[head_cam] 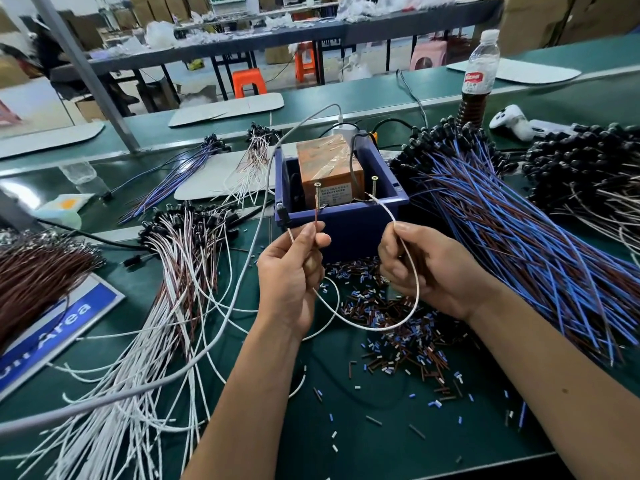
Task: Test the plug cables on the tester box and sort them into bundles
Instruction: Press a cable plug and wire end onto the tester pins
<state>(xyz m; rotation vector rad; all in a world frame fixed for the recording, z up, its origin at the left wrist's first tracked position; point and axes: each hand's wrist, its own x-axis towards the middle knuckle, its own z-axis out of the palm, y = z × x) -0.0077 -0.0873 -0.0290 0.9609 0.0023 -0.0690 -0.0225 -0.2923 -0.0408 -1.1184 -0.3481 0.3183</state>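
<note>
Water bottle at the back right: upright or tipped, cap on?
Upright, cap on. The bottle stands on the green table, white cap on top; dark liquid fills only its lower part.

head cam: worn on my head | faces forward and down over the green bench (346,445) | close above my forearms, lower centre | wide angle, workshop background across upper frame
</note>
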